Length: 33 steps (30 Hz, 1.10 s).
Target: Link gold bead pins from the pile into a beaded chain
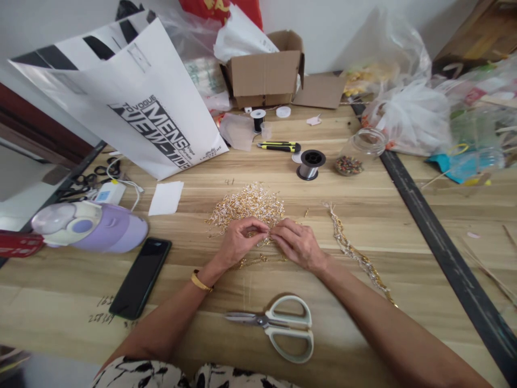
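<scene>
My left hand (241,241) is closed in a pinch, thumb and forefinger meeting my right hand (298,243), which is pinched too. What sits between the fingertips is too small to make out. Just beyond both hands lies a heap of small gold and silver coloured pieces (250,202). Beneath my hands a thin gold chain (252,262) runs along the wooden table. A bundle of gold and silver chains (359,254) stretches out to the right of my right hand. Closer to me rest scissors with white handles (288,323), their blades pointing left.
On the left are a black phone (141,277), a lilac bottle (109,229), white paper (166,198) and a big white bag (133,102). Farther back stand a wire spool (310,164), a yellow-black cutter (278,146), a bead jar (351,161) and a cardboard box (264,75). A dark strip (436,242) crosses the right side.
</scene>
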Each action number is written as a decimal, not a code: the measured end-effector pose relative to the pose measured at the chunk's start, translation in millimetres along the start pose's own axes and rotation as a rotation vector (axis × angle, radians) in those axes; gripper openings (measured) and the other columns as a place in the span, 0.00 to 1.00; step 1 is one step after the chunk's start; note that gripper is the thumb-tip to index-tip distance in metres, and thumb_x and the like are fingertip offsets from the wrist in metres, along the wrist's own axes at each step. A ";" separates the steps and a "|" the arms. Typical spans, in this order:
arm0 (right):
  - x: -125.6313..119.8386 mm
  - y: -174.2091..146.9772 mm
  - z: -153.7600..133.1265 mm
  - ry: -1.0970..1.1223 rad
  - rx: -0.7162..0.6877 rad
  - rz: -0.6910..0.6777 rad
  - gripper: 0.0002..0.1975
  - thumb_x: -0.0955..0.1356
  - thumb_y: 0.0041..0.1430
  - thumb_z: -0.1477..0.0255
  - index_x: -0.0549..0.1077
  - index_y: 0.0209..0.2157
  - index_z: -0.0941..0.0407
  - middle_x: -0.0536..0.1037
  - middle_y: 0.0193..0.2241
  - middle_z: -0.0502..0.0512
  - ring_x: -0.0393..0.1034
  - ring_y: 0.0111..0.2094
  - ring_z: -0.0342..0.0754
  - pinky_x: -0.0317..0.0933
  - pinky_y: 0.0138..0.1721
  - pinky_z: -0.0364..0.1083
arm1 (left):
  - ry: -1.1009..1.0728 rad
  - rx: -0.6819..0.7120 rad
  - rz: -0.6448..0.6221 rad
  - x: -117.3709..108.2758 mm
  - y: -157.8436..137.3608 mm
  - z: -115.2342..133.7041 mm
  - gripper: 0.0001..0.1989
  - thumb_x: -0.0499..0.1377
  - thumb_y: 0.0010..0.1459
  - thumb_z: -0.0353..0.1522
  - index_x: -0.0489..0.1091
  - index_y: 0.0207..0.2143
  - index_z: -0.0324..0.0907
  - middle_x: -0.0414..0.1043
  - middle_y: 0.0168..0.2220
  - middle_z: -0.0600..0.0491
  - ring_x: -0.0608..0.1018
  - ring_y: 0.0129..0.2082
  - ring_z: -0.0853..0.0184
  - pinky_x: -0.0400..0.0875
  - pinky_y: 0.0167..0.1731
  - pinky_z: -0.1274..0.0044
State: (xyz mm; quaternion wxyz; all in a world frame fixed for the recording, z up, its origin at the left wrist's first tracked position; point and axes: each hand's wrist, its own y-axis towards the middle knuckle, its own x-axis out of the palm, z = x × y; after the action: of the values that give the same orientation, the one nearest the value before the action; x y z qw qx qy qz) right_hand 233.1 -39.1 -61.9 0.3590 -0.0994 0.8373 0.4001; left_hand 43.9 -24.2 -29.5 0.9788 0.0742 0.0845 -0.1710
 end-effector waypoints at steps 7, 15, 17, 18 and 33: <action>0.6 0.0 0.7 0.019 0.020 -0.003 0.07 0.63 0.64 0.73 0.72 0.40 0.57 0.75 0.35 0.56 0.71 0.34 0.44 0.66 0.35 0.42 | 0.065 0.110 0.004 -0.2 0.0 -1.5 0.02 0.64 0.51 0.28 0.75 0.29 0.38 0.76 0.29 0.50 0.76 0.31 0.68 0.72 0.35 0.76; 0.1 0.2 -0.3 0.019 0.026 0.013 0.06 0.63 0.64 0.73 0.72 0.39 0.57 0.75 0.35 0.57 0.71 0.33 0.44 0.66 0.34 0.42 | 0.046 0.083 0.002 0.2 0.0 -4.0 0.04 0.64 0.51 0.31 0.76 0.28 0.38 0.76 0.30 0.49 0.77 0.31 0.67 0.73 0.34 0.76; -0.5 0.7 -1.1 0.017 0.040 0.011 0.06 0.63 0.64 0.73 0.71 0.39 0.57 0.75 0.34 0.57 0.71 0.33 0.44 0.66 0.34 0.42 | 0.038 0.056 0.000 0.5 -0.4 -3.8 0.04 0.64 0.51 0.31 0.76 0.28 0.38 0.77 0.30 0.49 0.77 0.31 0.67 0.73 0.34 0.76; -0.8 0.9 -1.4 0.016 0.045 0.011 0.06 0.63 0.64 0.73 0.71 0.39 0.57 0.75 0.34 0.56 0.71 0.33 0.44 0.66 0.34 0.42 | 0.032 0.044 0.000 0.6 -0.6 -3.7 0.04 0.64 0.51 0.31 0.76 0.28 0.38 0.77 0.30 0.49 0.77 0.31 0.67 0.74 0.34 0.76; -0.7 0.1 -1.0 0.026 0.052 0.021 0.06 0.63 0.64 0.73 0.71 0.40 0.56 0.75 0.34 0.56 0.71 0.34 0.44 0.66 0.34 0.42 | -0.063 -0.118 0.009 -2.7 2.4 -2.9 0.06 0.66 0.48 0.32 0.77 0.28 0.37 0.77 0.28 0.50 0.76 0.29 0.68 0.71 0.32 0.77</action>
State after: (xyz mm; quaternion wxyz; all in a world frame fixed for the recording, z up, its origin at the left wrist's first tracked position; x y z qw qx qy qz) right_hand 233.0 -39.8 -60.9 0.3462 -0.0864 0.8530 0.3809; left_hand 41.8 -20.6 -31.5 0.9845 0.0112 0.0633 -0.1634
